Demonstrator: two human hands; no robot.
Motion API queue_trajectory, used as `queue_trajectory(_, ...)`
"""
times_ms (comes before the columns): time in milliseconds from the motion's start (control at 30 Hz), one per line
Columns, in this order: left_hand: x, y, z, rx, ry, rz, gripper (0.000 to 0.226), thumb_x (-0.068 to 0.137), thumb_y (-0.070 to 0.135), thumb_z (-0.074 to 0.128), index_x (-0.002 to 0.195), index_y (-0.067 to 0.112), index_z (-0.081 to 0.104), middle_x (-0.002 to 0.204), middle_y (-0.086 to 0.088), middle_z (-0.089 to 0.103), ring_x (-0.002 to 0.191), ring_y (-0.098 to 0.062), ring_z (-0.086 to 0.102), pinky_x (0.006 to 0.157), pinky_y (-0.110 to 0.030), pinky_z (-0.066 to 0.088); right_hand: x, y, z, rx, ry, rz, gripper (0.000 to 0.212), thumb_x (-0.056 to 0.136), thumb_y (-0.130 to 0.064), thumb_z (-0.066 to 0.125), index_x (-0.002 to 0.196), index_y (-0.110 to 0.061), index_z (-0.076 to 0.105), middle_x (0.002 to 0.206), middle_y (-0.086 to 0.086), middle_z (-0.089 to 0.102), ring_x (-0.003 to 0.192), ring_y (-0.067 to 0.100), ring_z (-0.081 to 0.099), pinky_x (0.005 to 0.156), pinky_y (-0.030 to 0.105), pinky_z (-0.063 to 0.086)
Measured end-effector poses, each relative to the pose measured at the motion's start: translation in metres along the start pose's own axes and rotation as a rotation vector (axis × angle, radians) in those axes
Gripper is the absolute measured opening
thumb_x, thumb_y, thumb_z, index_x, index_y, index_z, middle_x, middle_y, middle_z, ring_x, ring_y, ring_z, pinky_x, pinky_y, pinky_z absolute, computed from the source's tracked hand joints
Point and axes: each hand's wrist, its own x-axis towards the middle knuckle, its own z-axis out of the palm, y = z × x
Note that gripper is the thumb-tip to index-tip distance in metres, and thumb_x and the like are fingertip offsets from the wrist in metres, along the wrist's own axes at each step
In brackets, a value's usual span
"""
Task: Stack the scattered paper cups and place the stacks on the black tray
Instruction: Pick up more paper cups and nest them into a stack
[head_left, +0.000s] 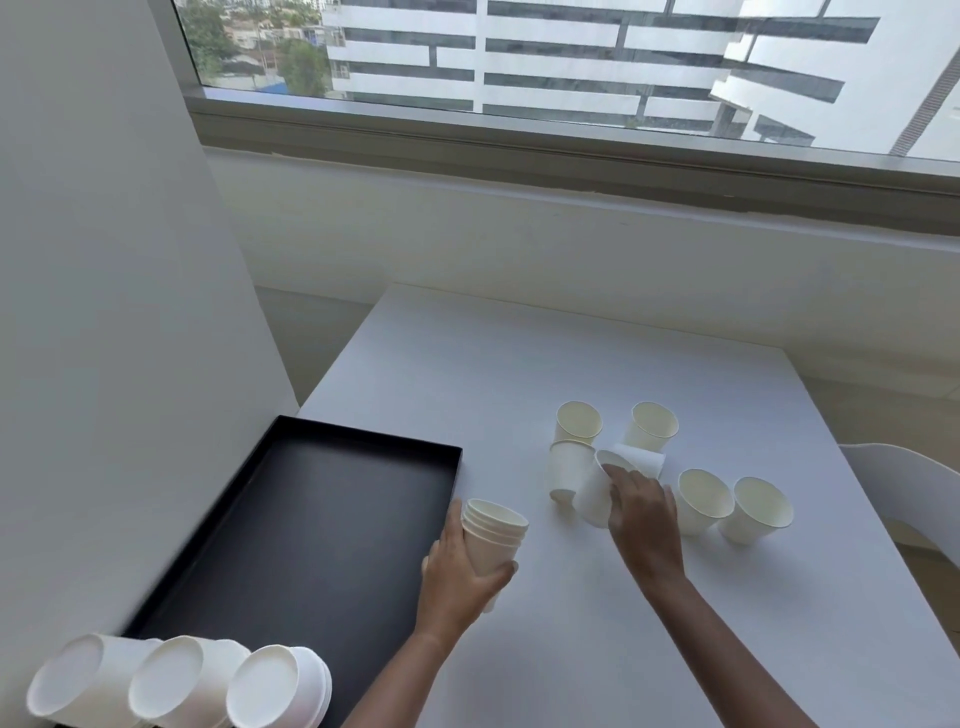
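My left hand (460, 569) grips a short stack of white paper cups (493, 535), upright, just right of the black tray (291, 519). My right hand (641, 512) holds a single tilted cup (595, 493) by its rim, thumb side hidden. Around it stand several loose cups: two at the back (578, 422) (652, 426), one to the left (566, 467), one lying on its side (644, 460), and two to the right (701, 499) (758, 509). Three upside-down stacks (176, 680) stand on the tray's near end.
The white table (519, 364) runs to a far edge below the window wall. A white wall (104, 312) closes in on the left beside the tray. A white chair back (904, 483) shows off the table's right edge.
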Motion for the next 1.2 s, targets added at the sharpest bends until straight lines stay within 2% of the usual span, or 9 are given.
queue_trajectory(67,0.0,0.0,0.002,0.014,-0.014,0.002,0.091,0.069,0.036,0.072,0.142,0.026,0.017,0.13,0.0,0.051,0.114,-0.023,0.048,0.103,-0.044,0.036,-0.001,-0.015,-0.009,0.135,0.051,-0.026,0.032,0.084,0.007,0.052,0.113,-0.003,0.061,0.089,0.021,0.067,0.087,0.041,0.061,0.082,0.049,0.048)
queue_trajectory(300,-0.002,0.006,0.008,0.06,-0.04,0.05,0.094,0.069,0.036,0.071,0.143,0.021,0.015,0.135,-0.003,0.047,0.119,-0.025,0.046,0.105,-0.039,0.035,-0.012,-0.058,-0.029,0.451,0.033,-0.129,0.038,0.088,0.004,0.048,0.121,-0.011,0.058,0.096,0.011,0.067,0.092,0.026,0.056,0.084,0.033,0.045)
queue_trajectory(467,-0.004,0.01,0.006,0.052,-0.044,0.087,0.095,0.071,0.034,0.072,0.144,0.019,0.015,0.136,-0.003,0.047,0.12,-0.025,0.047,0.104,-0.043,0.037,-0.025,-0.073,-0.027,0.447,-0.092,-0.212,0.032,0.09,0.0,0.047,0.118,-0.01,0.059,0.092,0.012,0.064,0.089,0.026,0.055,0.081,0.03,0.045)
queue_trajectory(667,-0.006,0.016,0.002,-0.014,0.002,0.13,0.087,0.074,0.036,0.069,0.143,0.021,0.018,0.127,-0.004,0.055,0.115,-0.023,0.051,0.099,-0.043,0.042,-0.04,-0.075,-0.018,0.457,-0.274,-0.287,0.027,0.092,-0.006,0.045,0.114,-0.013,0.06,0.099,0.007,0.063,0.095,0.02,0.052,0.081,0.015,0.036)
queue_trajectory(800,-0.014,0.017,-0.005,-0.025,0.032,0.193,0.105,0.062,0.064,0.054,0.145,0.02,0.009,0.134,-0.004,0.05,0.118,-0.023,0.05,0.101,-0.039,0.04,-0.048,-0.075,-0.015,0.499,-0.321,-0.321,0.024,0.093,-0.01,0.047,0.111,-0.014,0.062,0.103,0.003,0.062,0.099,0.017,0.052,0.083,0.01,0.033)
queue_trajectory(867,-0.018,0.017,-0.008,-0.056,0.064,0.242,0.103,0.063,0.066,0.055,0.145,0.023,0.009,0.131,-0.003,0.052,0.112,-0.023,0.053,0.097,-0.043,0.043,-0.051,-0.076,-0.017,0.587,-0.311,-0.297,0.022,0.093,-0.013,0.049,0.111,-0.017,0.061,0.107,0.0,0.058,0.104,0.012,0.051,0.088,0.007,0.035)
queue_trajectory(1033,-0.023,0.015,-0.009,-0.068,0.198,0.347,0.071,0.069,0.03,0.078,0.123,0.027,0.032,0.118,-0.003,0.058,0.099,-0.024,0.06,0.083,-0.047,0.052,-0.062,-0.086,-0.02,0.866,-0.135,-0.044,0.027,0.094,-0.017,0.047,0.109,-0.04,0.048,0.116,-0.013,0.049,0.111,-0.003,0.047,0.092,0.011,0.039)
queue_trajectory(1133,-0.027,0.017,-0.009,-0.128,0.294,0.37,0.072,0.066,0.021,0.081,0.108,0.037,0.025,0.109,-0.005,0.055,0.089,-0.026,0.061,0.073,-0.035,0.052,-0.066,-0.091,-0.021,1.015,-0.284,0.297,0.017,0.097,-0.03,0.039,0.111,-0.035,0.044,0.128,0.002,0.048,0.106,0.01,0.051,0.094,0.03,0.045)
queue_trajectory(1200,-0.03,0.018,-0.009,-0.174,0.37,0.365,0.071,0.065,0.018,0.082,0.103,0.037,0.025,0.105,-0.001,0.048,0.087,-0.024,0.057,0.071,-0.03,0.047,-0.07,-0.088,-0.019,1.143,-0.516,0.56,0.032,0.096,-0.042,0.034,0.121,-0.024,0.04,0.132,0.013,0.046,0.108,0.023,0.052,0.092,0.036,0.047)
